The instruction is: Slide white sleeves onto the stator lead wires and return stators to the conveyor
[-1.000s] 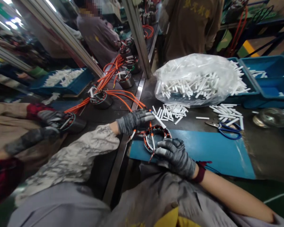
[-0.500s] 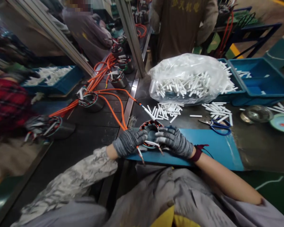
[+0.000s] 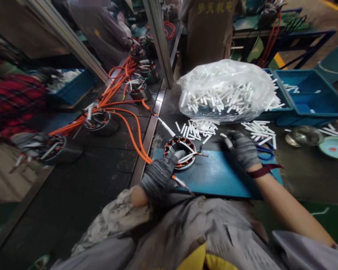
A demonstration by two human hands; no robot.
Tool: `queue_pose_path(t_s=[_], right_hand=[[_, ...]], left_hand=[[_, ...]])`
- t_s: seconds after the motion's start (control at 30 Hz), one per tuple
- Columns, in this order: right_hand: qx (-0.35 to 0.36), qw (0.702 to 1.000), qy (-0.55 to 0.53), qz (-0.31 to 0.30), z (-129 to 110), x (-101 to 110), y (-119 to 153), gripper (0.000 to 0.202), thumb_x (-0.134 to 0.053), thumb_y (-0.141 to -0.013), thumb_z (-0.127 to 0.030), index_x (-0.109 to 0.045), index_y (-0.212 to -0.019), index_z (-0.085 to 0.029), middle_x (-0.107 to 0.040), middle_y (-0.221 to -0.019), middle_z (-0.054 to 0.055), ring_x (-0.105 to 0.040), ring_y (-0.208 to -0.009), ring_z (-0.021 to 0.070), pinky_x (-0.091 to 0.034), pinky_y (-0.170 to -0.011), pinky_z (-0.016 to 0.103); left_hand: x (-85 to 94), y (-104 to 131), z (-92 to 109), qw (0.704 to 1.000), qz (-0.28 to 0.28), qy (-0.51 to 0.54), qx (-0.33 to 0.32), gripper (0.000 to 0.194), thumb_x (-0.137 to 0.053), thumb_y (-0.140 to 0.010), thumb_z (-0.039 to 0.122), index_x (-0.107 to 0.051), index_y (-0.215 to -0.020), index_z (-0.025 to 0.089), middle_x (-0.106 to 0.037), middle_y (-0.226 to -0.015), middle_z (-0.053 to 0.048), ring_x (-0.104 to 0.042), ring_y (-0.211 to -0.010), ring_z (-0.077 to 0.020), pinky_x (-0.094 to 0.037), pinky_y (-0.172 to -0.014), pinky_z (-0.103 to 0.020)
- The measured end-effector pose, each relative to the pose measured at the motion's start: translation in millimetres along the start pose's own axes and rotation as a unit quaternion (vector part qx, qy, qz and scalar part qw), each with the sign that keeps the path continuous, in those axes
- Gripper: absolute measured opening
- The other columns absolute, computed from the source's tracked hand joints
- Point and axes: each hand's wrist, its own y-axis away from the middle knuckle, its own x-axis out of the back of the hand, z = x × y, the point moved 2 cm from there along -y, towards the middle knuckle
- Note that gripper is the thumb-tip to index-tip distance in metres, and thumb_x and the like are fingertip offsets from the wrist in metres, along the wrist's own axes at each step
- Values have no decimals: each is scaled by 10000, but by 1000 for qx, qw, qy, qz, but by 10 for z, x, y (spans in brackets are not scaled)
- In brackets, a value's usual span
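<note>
A round motor stator [image 3: 190, 165] with orange and black windings and loose white-sleeved leads sits at the left end of a blue mat [image 3: 214, 176]. My left hand [image 3: 159, 178], in a grey glove, grips its near left rim, thumb over the edge. Held out to the right, my gloved right hand [image 3: 243, 150] is over the table beside blue-handled scissors [image 3: 265, 151], partly covering them. A small white piece shows at its blurred fingertips; I cannot tell whether it is a tube being held or a pale glove tip. Loose white tubes [image 3: 198, 129] lie just beyond the stator.
A clear bag of white tubes [image 3: 228, 92] stands behind, beside blue bins [image 3: 315, 93]. To the right are a glass bowl [image 3: 304, 135] and a pale green dish [image 3: 335, 147]. Orange cables [image 3: 133, 127] run left to more stators [image 3: 101, 122]. Co-workers stand beyond the metal post [image 3: 159, 41].
My right hand has left the stator and moved right, toward the scissors. My left hand has shifted to the stator's near side, and the leads now lie across its top.
</note>
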Motion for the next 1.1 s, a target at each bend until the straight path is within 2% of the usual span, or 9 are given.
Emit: queue_pose_path(t_s=[0.07, 0.13, 0.27, 0.37, 0.53, 0.77, 0.9, 1.0, 1.1], right_hand=[[29, 989, -143, 21, -225, 25, 291, 373, -504, -990, -384, -675, -1231, -157, -758, -1083, 147, -727, -931, 271, -586, -873, 422], [38, 956, -289, 29, -408, 66, 538, 333, -569, -961, -419, -710, -1178, -209, -779, -1046, 98, -736, -894, 248, -595, -830, 387], [2, 906, -422, 26, -557, 121, 722, 245, -634, -903, -394, -777, -1017, -231, -799, -1011, 57, -745, -887, 230, -596, -806, 354], [1, 901, -433, 30, -564, 129, 695, 229, -646, -877, -361, -797, -982, -224, -803, -955, 36, -742, -844, 209, -592, -789, 326], [42, 914, -400, 59, -546, 135, 696, 184, -646, -902, -291, -799, -981, -224, -788, -882, 20, -714, -747, 168, -577, -708, 273], [271, 918, -281, 68, -664, 17, 667, 277, -620, -981, -233, -754, -1224, -230, -755, -1007, 85, -713, -861, 195, -570, -755, 305], [218, 917, -327, -64, -837, -43, 411, 337, -535, -1044, -384, -733, -1259, -218, -775, -937, 78, -723, -780, 192, -581, -729, 305], [142, 872, -390, -260, -951, -29, 270, 462, -469, -1051, -508, -667, -1353, -220, -715, -700, 2, -607, -493, 123, -514, -516, 240], [111, 836, -419, -338, -923, 26, 240, 556, -478, -1028, -563, -607, -1417, -186, -692, -670, -11, -572, -452, 114, -478, -463, 228]], left_hand=[[106, 120, -141, 996, 0, 75, -55, 1065, -816, -757, 474, -305, -1626, 132, -554, -1498, -237, -621, -1297, -386, -581, -1020, -500], [176, 179, -237, 987, -34, 133, -83, 1111, -817, -769, 511, -243, -1646, 145, -537, -1526, -207, -589, -1354, -339, -579, -1050, -447], [202, 67, -289, 983, -7, 184, -13, 588, -535, -1016, 408, -459, -1526, 125, -619, -1450, -166, -636, -1304, -267, -566, -1078, -399], [179, -54, -249, 982, 16, 189, -9, 409, -470, -1046, 391, -632, -1360, 184, -717, -1310, -93, -689, -1212, -249, -568, -1080, -416], [176, -66, -262, 984, 29, 169, -47, 389, -440, -1061, 379, -665, -1342, 231, -735, -1286, -54, -695, -1203, -224, -579, -1079, -409], [112, -27, -337, 988, 55, 119, -84, 431, -387, -1093, 391, -636, -1384, 193, -729, -1309, -58, -708, -1193, -188, -581, -1068, -344], [148, -91, -334, 991, 25, 65, -112, 417, -383, -1089, 343, -653, -1377, 209, -740, -1285, -59, -721, -1165, -191, -585, -1041, -307], [158, -142, -281, 996, -9, 24, -90, 396, -407, -1081, 332, -669, -1360, 229, -759, -1243, -38, -737, -1116, -184, -603, -982, -285], [175, -100, -221, 997, 26, -16, -70, 393, -401, -1084, 350, -695, -1310, 220, -750, -1266, -45, -737, -1110, -185, -606, -954, -282]])
